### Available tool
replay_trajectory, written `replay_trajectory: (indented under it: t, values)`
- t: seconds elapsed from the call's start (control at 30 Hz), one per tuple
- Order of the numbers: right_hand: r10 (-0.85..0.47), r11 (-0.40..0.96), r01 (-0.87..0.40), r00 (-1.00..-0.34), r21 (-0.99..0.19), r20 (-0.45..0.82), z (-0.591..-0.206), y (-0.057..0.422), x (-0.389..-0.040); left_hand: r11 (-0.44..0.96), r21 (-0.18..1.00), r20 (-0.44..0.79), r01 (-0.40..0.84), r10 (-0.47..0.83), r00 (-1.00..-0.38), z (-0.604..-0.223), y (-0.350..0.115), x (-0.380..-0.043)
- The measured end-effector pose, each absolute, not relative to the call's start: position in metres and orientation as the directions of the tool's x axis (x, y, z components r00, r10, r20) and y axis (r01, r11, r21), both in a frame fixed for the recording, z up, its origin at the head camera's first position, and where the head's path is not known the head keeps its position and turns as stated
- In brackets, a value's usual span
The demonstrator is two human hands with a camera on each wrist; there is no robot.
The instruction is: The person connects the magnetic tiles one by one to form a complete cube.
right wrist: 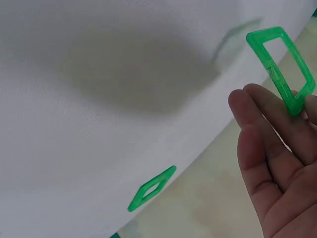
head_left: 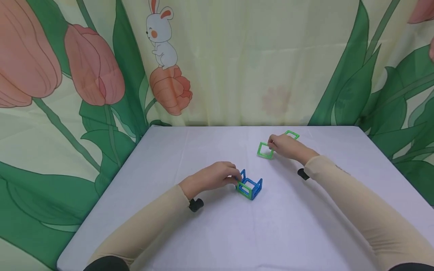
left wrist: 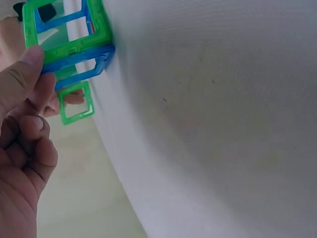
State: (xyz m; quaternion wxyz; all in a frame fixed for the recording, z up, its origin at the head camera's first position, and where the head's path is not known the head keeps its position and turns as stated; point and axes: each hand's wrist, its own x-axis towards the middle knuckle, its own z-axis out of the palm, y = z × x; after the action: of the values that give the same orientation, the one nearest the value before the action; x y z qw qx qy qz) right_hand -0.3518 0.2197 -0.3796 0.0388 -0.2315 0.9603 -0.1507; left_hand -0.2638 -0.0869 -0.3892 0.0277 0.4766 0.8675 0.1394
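Observation:
My left hand (head_left: 217, 176) pinches the corner of a small box built from square magnetic tile frames, thumb against its green front tile (left wrist: 77, 47). The box's other visible sides are blue tiles (head_left: 256, 189), and its top is uncovered. It stands on the table, mid-way back. Farther back to the right, my right hand (head_left: 286, 146) holds a single green square tile (right wrist: 272, 74) by its edge, tilted above the table, other fingers extended. Another green tile (right wrist: 136, 201) lies flat near the far edge, partly hidden behind the right hand in the head view.
A white-covered table (head_left: 190, 229) spans the view. Behind it hangs a curtain (head_left: 230, 67) printed with tulips and a rabbit. Each wrist wears a small black camera, such as the left wrist's camera (head_left: 196, 205).

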Motion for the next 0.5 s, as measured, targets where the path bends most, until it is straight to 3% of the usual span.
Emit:
replay_trajectory:
  t: [0.5]
  values:
    - [-0.592,0.762,-0.535,-0.804,-0.365,-0.058,-0.371,0.184,-0.317,0.512,0.347,0.058,0.786,0.825,-0.562,-0.386,-0.074,-0.263]
